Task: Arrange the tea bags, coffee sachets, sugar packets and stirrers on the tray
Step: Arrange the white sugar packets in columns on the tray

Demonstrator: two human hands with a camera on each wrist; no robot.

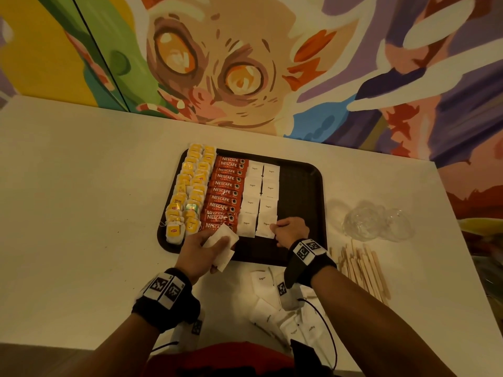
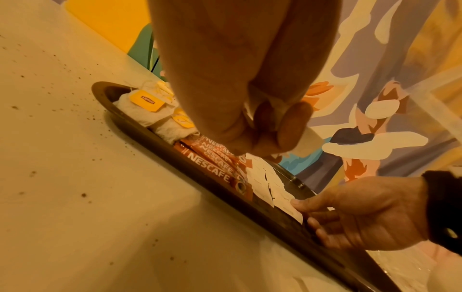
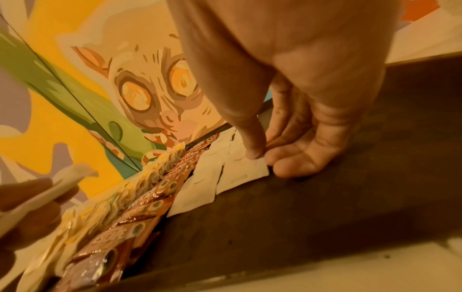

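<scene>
A dark tray (image 1: 304,186) holds two columns of yellow tea bags (image 1: 190,191), a column of red Nescafe sachets (image 1: 223,191) and two columns of white sugar packets (image 1: 260,197). My right hand (image 1: 290,229) pinches the right edge of the nearest sugar packet (image 3: 246,170) lying flat on the tray, thumb on top. My left hand (image 1: 202,250) hovers over the tray's front edge and grips a small stack of sugar packets (image 1: 221,247). More sugar packets (image 1: 275,303) lie loose on the table below the tray. Wooden stirrers (image 1: 363,268) lie right of the tray.
The tray's right third (image 1: 299,202) is bare. Crumpled clear plastic (image 1: 373,221) lies on the white table (image 1: 81,213) beyond the stirrers. A painted mural wall (image 1: 245,63) stands right behind the table.
</scene>
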